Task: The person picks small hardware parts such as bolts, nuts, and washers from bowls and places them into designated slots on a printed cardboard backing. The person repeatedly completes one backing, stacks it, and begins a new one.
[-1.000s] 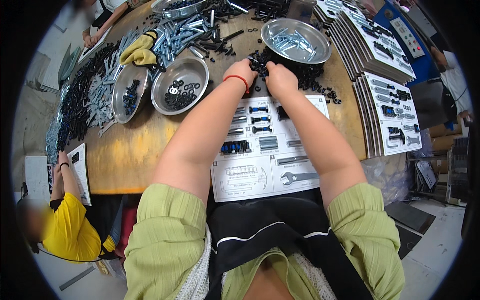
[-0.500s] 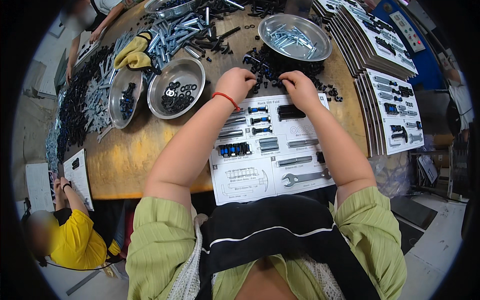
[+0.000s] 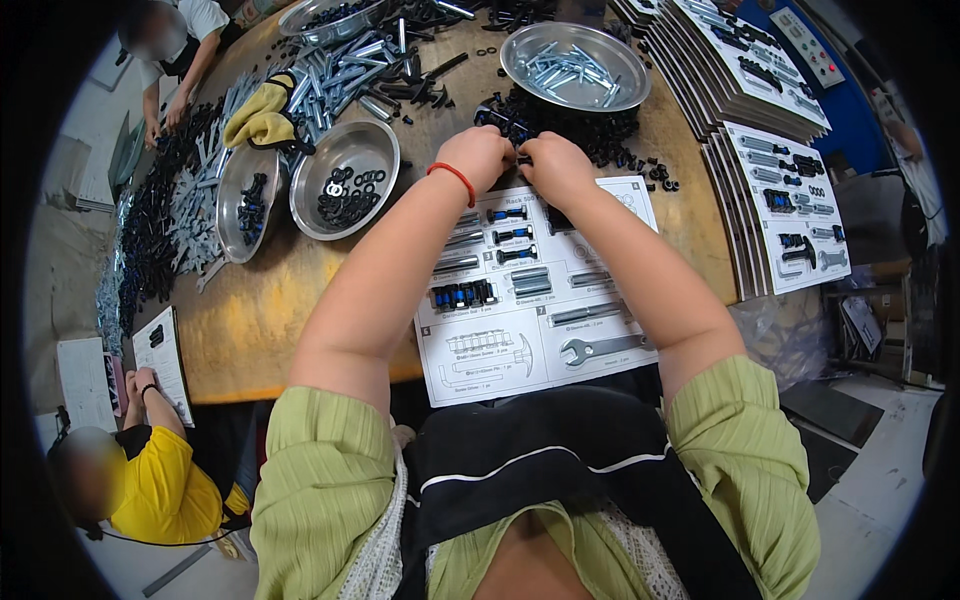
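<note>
L hand [image 3: 476, 160] & R hand [image 3: 556, 168] moved together nr sheet [image 3: 522, 322] w/ printed captions.

Fingertips nearly touch as a worker's left hand [image 3: 475, 160] and right hand [image 3: 555, 168], held apart half a second ago, come back together just beyond a printed parts sheet [image 3: 528, 302]. At left, a co-worker in yellow [image 3: 170, 485], who a second ago reached to a heap of black parts [image 3: 160, 215], has both hands drawn back close together. Another co-worker's hands [image 3: 176, 108], earlier side by side over white paper, now separate near that heap.
</note>
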Motion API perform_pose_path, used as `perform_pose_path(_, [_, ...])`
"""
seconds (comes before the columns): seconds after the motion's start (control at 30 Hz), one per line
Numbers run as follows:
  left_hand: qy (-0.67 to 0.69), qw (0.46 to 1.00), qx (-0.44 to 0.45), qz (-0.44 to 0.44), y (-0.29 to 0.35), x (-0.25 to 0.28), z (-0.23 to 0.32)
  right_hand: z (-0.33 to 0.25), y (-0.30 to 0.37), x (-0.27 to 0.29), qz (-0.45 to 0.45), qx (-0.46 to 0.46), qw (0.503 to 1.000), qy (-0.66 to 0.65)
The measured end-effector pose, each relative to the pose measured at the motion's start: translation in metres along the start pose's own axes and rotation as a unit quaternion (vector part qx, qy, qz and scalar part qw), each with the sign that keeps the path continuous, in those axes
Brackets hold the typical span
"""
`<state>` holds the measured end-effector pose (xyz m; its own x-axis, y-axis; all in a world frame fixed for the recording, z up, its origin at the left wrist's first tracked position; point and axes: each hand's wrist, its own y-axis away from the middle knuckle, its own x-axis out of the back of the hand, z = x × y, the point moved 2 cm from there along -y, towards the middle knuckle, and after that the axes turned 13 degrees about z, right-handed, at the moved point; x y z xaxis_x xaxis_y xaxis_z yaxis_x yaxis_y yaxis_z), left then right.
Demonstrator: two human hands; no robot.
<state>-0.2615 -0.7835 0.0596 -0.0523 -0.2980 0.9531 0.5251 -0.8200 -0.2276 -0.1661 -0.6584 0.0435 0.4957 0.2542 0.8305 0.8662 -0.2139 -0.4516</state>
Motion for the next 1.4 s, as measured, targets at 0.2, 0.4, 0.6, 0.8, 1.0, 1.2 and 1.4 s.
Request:
perform_pose_path(0.2, [-0.047, 0.997, -0.023, -0.048, 0.004, 0.004, 0.004, 0.000, -0.005, -0.009, -0.039, -0.012, 0.998, 0.052])
perform_pose_path(0.4, [0.150, 0.966, 0.138, 0.159, 0.067, 0.036, 0.010, -0.009, 0.029, 0.022, 0.056, -0.024, 0.997, -0.057])
perform_pose_path(0.6, [0.279, 0.915, 0.256, 0.143, 0.219, 0.056, 0.041, -0.081, 0.135, 0.068, -0.041, 0.015, 0.980, -0.197])
perform_pose_path(0.8, [0.234, 0.930, 0.238, 0.156, 0.270, 0.027, 0.070, -0.117, 0.173, 0.041, -0.087, 0.085, 0.967, -0.224])
perform_pose_path(1.0, [0.171, 0.938, 0.214, 0.211, 0.267, 0.024, 0.076, -0.129, 0.172, 0.030, -0.079, 0.092, 0.971, -0.206])
perform_pose_path(1.2, [0.205, 0.939, 0.197, 0.192, 0.272, 0.033, 0.079, -0.118, 0.182, 0.038, -0.073, 0.033, 0.971, -0.225])
perform_pose_path(1.4, [0.197, 0.946, 0.171, 0.193, 0.271, 0.025, 0.083, -0.126, 0.182, 0.038, -0.107, 0.015, 0.965, -0.240])
